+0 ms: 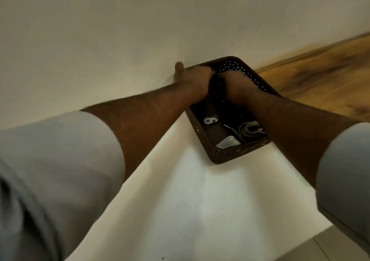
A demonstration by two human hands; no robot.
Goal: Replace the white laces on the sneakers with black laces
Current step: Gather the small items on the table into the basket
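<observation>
A dark brown woven basket (236,156) sits on a white surface against the wall. My left hand (193,80) grips its far left rim, thumb outside and fingers curled over the edge. My right hand (234,86) is sunk into the far half of the basket, fingers pointing down among dark contents that I cannot make out. At the near end lie a folded bundle of white laces (229,141) and a coil of grey-green laces (250,130). No sneakers are in view.
A small metal plate with holes (210,120) and a dark brown flat piece (217,129) also lie in the basket. The white top (200,200) ends at a front edge on the lower right. A wood-grain surface (320,76) runs off to the right along the wall.
</observation>
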